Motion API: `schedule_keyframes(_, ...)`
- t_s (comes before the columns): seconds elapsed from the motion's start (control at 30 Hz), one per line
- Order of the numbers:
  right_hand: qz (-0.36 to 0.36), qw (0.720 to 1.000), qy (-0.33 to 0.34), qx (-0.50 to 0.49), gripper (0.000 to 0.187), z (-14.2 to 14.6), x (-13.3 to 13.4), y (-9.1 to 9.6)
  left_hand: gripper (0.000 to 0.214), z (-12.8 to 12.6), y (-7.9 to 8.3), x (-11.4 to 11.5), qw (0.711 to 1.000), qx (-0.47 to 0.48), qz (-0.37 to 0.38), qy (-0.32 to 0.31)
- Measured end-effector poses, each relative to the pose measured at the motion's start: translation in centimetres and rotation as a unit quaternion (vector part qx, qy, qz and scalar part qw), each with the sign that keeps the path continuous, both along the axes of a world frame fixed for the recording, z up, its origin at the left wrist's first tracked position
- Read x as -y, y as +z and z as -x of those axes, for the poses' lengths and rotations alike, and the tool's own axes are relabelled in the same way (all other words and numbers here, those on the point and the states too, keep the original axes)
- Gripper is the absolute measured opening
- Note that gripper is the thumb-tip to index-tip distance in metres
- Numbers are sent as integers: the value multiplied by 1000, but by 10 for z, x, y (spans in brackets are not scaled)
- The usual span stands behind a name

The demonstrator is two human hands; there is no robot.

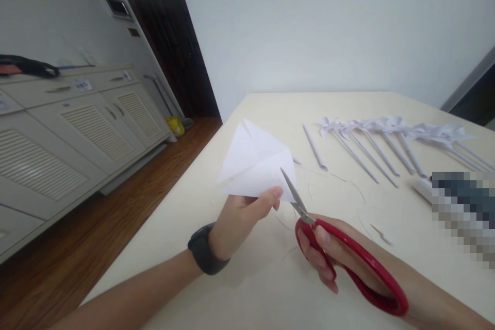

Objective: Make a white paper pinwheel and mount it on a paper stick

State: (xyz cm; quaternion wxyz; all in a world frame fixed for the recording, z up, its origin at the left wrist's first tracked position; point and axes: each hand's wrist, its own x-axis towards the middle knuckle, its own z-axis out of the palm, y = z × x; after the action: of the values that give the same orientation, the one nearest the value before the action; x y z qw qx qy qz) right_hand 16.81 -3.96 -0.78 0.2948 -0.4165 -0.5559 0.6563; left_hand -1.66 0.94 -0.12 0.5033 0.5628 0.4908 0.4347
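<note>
My left hand (pixel 247 214) pinches the near edge of a white sheet of paper (pixel 259 160), thumb on top and fingers mostly hidden beneath. Slits run inward from the paper's corners at the far and left sides. My right hand (pixel 325 247) grips red-handled scissors (pixel 359 258). Their blades are parted around the paper's near right corner, one blade lying over the sheet and the other below it. A dark watch band sits on my left wrist.
Several paper pinwheels (pixel 371 126) on rolled sticks lie in a row at the table's (pixel 240 289) right. Beside them is a loose paper tube (pixel 315 148). Thin strands and a small pale scrap (pixel 382 235) are scattered nearby. A blurred object (pixel 464 216) lies at far right.
</note>
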Motion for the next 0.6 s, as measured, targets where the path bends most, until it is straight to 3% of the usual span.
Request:
schedule_keyframes(0.1,11,1000,17,-8,42,3,3,26,29,0,1,0,1000,1,-8,-3)
schedule_keyframes(0.17,16,1000,22,-8,42,4,4,32,29,0,2,0,1000,-1,-11,-12)
schedule_keyframes(0.37,13,1000,24,-3,34,4,4,19,30,2,4,-1,999,-22,-18,-40)
schedule_keyframes(0.6,-24,999,29,-14,40,2,1,19,29,-1,5,2,997,-25,-15,-74)
